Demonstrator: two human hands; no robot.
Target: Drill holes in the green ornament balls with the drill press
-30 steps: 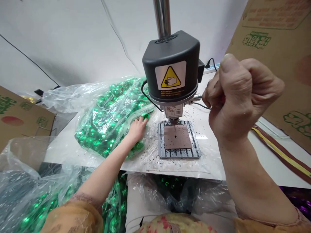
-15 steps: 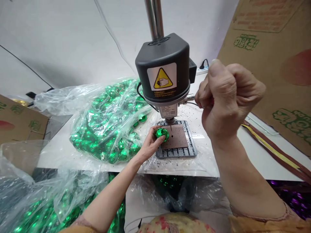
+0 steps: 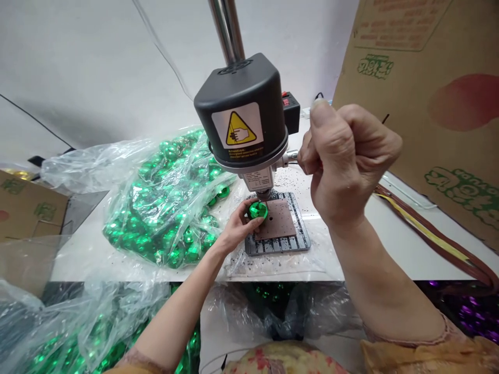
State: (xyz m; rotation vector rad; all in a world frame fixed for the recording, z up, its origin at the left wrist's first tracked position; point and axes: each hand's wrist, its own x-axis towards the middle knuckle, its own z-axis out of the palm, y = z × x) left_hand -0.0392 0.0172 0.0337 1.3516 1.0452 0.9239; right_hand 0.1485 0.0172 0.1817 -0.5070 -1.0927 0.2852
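Note:
In my left hand (image 3: 237, 226) is a shiny green faceted ball (image 3: 258, 210), pinched between thumb and fingers. The ball is over the left part of a brown board (image 3: 283, 223), close beside a small dark hole. That board lies on the slotted metal base (image 3: 302, 243) of a small drill press (image 3: 241, 114). Just above the ball is the chuck (image 3: 265, 195); I cannot make out the bit clearly. My right hand (image 3: 346, 161) is closed in a fist on the press's feed handle (image 3: 291, 157), its grip hidden by the fingers.
Left of the press, a clear plastic bag (image 3: 156, 208) full of green balls lies on the white table (image 3: 86, 254). Dark shavings surround the base. A cardboard box (image 3: 413, 104) stands at right, near a brown-and-yellow strap (image 3: 429, 228). More bagged green balls (image 3: 89, 337) are at lower left.
My left hand has brought the ball nearer to the chuck and the hole in the board. My right hand keeps its grip on the handle. The whole view has shifted slightly.

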